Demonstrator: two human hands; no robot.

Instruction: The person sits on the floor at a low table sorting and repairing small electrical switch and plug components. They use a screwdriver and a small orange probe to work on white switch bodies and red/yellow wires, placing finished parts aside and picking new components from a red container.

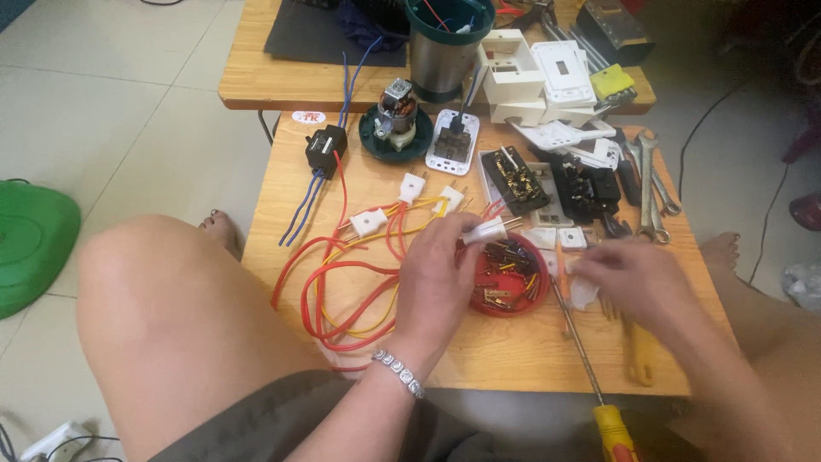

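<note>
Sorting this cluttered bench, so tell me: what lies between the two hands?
In the head view, a red dish of small metal parts lies between the left hand, holding a white plug, and the right hand.

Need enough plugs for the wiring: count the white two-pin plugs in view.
4: one in the left hand at, and three on the table at and. Clutter may hide others.

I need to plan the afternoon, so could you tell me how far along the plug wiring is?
Three white plugs already sit on red and yellow wires. The left hand holds a fourth plug; the right hand, blurred, is beside the red bowl of small parts. Opened sockets lie untouched.
</note>
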